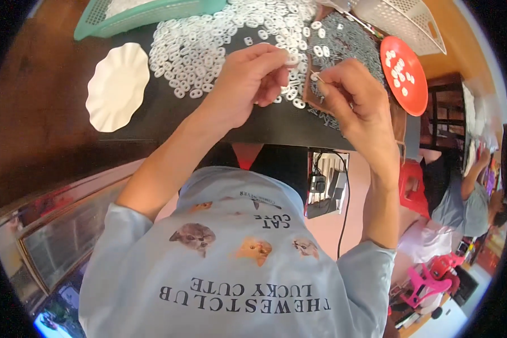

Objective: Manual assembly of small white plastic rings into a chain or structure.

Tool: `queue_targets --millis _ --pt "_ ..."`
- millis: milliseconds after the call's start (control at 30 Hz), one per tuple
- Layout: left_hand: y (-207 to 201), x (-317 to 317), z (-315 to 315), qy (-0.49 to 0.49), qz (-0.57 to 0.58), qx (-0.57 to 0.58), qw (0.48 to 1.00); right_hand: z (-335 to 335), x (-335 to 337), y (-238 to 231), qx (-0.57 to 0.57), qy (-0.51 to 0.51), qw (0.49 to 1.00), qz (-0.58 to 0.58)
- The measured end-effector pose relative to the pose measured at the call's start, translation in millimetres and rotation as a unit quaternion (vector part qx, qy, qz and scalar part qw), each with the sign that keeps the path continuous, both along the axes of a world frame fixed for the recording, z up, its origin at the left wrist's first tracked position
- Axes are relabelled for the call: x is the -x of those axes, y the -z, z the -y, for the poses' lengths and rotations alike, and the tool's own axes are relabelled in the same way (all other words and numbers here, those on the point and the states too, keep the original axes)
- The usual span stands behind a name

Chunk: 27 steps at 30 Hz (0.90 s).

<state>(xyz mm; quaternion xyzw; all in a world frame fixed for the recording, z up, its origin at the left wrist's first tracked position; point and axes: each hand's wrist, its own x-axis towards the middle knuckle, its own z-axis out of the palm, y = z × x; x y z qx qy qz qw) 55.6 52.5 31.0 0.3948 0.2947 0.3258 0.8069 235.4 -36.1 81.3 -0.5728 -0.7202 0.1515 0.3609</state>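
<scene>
My left hand (248,84) pinches a small white oval plastic piece (292,58) between thumb and forefinger, above a pile of similar two-holed pieces (191,50). A short gap to the right, my right hand (357,98) has thumb and forefinger closed on a small thin pin-like piece (316,75); whether it is a screw or a nail is too small to tell. Below and behind the right hand spreads a heap of small grey screw-like pieces (349,42), partly hidden by that hand.
A white wavy-edged dish (117,87) lies at the left on the dark table (298,127). At the right is a red plate (414,93) with several white pieces. A green basket (152,16) and a white basket (405,25) stand at the back. Another person (462,208) is at far right.
</scene>
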Motion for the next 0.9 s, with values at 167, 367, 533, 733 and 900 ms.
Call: queue_targets --millis 167,367,533,733,900 --pt "5.2 1.2 -2.5 -0.011 0.014 0.016 1.0 -11.4 11.6 10.2 -0.009 0.01 0.999 0.037" --pt "9.8 1.0 -1.8 -0.008 0.049 0.066 0.997 -16.5 14.4 17.5 0.005 0.019 1.0 0.001" --pt "12.1 0.7 -1.4 -0.008 0.064 0.058 0.996 -17.2 16.1 14.0 0.078 0.049 0.995 -0.045" --pt "13.1 0.5 -0.3 -0.01 0.063 0.047 0.997 -18.7 11.8 19.0 0.039 0.033 0.999 -0.015" --pt "12.3 0.2 2.3 -0.018 0.054 0.037 0.998 -18.7 12.2 18.9 0.024 0.031 0.999 -0.006"
